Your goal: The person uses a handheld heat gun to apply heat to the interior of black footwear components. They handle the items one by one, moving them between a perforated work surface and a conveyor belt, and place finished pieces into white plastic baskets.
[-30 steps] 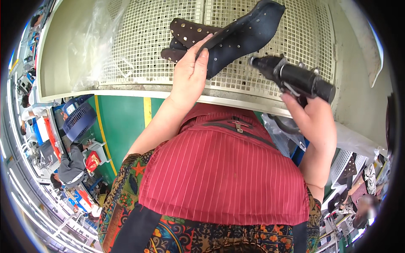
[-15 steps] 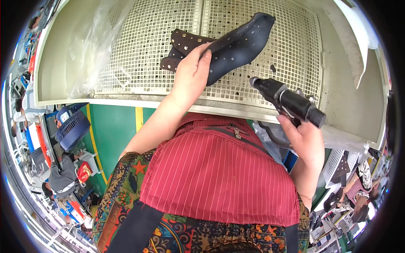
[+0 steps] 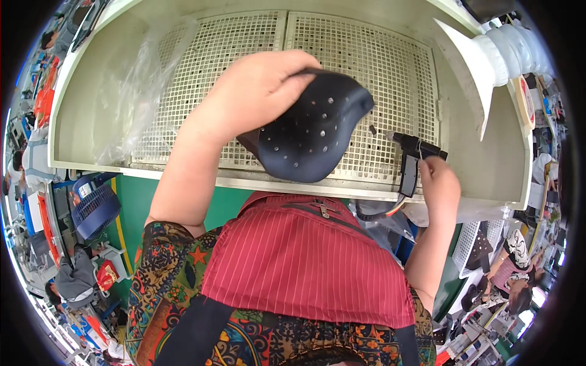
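Dark perforated shoe upper held up over a grated counter, spray gun alongside.

Nearest, a red striped apron (image 3: 305, 262) over a patterned sleeve (image 3: 168, 268). Above it, left hand (image 3: 259, 91) closed over the top of the dark blue perforated shoe upper (image 3: 314, 137), fingers curled around its edge, lifting it clear of the grille. To the right, right hand (image 3: 441, 183) wrapped around the grip of a black spray gun (image 3: 412, 155), nozzle aimed left toward the upper, just apart from it. Beneath and beyond both, the cream counter (image 3: 91, 104) with its white mesh grille (image 3: 360, 55); crumpled clear plastic film (image 3: 137, 91) lying at the left side. Farthest right, a white ribbed hose with funnel mouth (image 3: 488, 52). Down left, beside the counter, a blue fan (image 3: 94, 207).
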Tool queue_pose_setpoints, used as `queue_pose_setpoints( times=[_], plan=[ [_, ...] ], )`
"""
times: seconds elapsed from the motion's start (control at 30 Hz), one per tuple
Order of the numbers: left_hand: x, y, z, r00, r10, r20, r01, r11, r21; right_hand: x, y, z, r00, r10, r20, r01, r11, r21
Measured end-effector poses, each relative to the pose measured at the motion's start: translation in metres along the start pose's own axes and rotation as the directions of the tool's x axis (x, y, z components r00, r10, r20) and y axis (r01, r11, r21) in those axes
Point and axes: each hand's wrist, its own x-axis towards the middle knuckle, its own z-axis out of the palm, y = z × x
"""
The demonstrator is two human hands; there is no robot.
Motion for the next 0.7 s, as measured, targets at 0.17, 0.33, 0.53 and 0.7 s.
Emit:
queue_pose_setpoints(
  times=[0.17,0.33,0.53,0.7],
  plan=[
    [0.019,0.022,0.022,0.968,0.158,0.197,-0.159,0.987,-0.013,0.004,-0.080,-0.052,0.695,-0.490,-0.527,0.661,0.723,0.199],
    [0.024,0.022,0.033,0.995,0.092,0.035,-0.090,0.993,-0.071,0.015,-0.107,-0.049,0.799,-0.446,-0.403,0.589,0.717,0.374],
    [-0.050,-0.029,0.071,0.824,-0.546,-0.152,0.298,0.645,-0.704,0.023,-0.108,-0.046,0.934,-0.183,-0.308,0.355,0.581,0.732],
    [-0.106,-0.029,0.087,0.589,-0.590,0.552,0.732,0.099,-0.675,0.029,-0.128,-0.044,0.941,-0.184,-0.284,0.337,0.438,0.833]
  ],
)
